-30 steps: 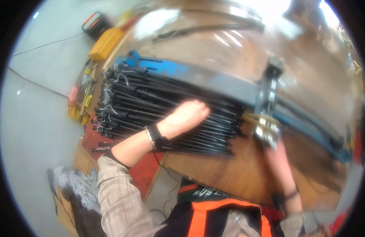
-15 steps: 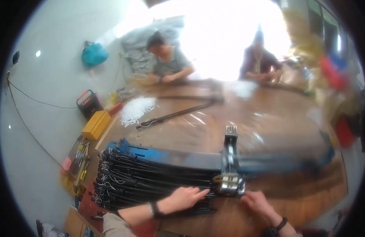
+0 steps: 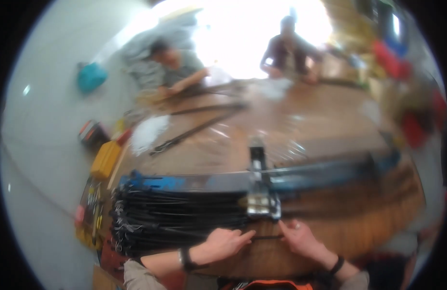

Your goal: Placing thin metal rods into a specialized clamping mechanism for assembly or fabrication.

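Observation:
My left hand (image 3: 223,242) lies on the near edge of a thick stack of long black rods (image 3: 175,217) on a round wooden table (image 3: 301,145), its forefinger stretched along one thin black rod (image 3: 264,237). My right hand (image 3: 298,238) touches the other end of that same rod just below a metal clamp block (image 3: 262,203). A long blue-grey metal rail (image 3: 291,176) runs across the table behind the stack, passing through the clamp. Both wrists wear dark bands.
Two seated people (image 3: 177,67) (image 3: 288,48) work at the table's far side. More black rods (image 3: 194,130) and a white pile (image 3: 146,133) lie at the far left. A yellow case (image 3: 105,159), a tool tray (image 3: 90,208) and a teal bag (image 3: 90,77) sit on the floor at left.
The view has tilted up from the tabletop to take in the far side and the two people. My left hand slid right along the stack's edge, and my right hand came in toward the clamp.

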Tool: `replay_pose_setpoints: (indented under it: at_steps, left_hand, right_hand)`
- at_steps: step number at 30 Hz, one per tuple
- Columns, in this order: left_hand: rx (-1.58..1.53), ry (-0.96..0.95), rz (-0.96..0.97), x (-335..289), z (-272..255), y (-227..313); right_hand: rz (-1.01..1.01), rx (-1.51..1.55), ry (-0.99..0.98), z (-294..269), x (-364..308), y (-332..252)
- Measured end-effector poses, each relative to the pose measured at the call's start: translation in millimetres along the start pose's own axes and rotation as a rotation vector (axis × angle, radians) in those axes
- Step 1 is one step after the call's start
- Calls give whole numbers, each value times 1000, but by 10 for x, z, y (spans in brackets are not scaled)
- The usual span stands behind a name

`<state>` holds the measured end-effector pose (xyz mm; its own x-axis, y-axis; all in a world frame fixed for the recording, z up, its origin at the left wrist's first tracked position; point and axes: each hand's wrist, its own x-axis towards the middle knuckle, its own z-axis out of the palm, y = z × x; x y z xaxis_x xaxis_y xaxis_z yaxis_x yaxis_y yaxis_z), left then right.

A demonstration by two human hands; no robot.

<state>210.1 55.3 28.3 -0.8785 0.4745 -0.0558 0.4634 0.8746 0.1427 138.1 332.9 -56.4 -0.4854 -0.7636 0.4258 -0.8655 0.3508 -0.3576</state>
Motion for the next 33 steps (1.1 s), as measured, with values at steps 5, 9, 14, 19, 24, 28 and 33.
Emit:
replay_pose_setpoints:
  at_steps: [5, 9, 14, 19, 24, 28, 33]
  left_hand:
    - [-19, -27, 32, 296, -34, 149]
    - [148, 1, 175, 663, -376, 378]
    - [296, 184, 334, 1103, -766, 449]
    - [229, 216, 283, 1413, -788, 71]
    - [278, 273, 349, 1648, -772, 198]
    - [234, 251, 324, 1668, -600, 135]
    - [268, 317, 307, 1476, -670, 22]
  right_hand:
    - [-158, -29, 346, -29, 16, 117]
    - [-168, -162, 296, -310, 24, 246]
    - [44, 83, 569, -572, -200, 609]
    - [482, -13, 565, -645, -272, 965]
    - [375, -258, 555, -892, -548, 1640]
    - [362, -228, 641, -834, -230, 1353]
    - [320, -312, 588, -612, 18, 1361]
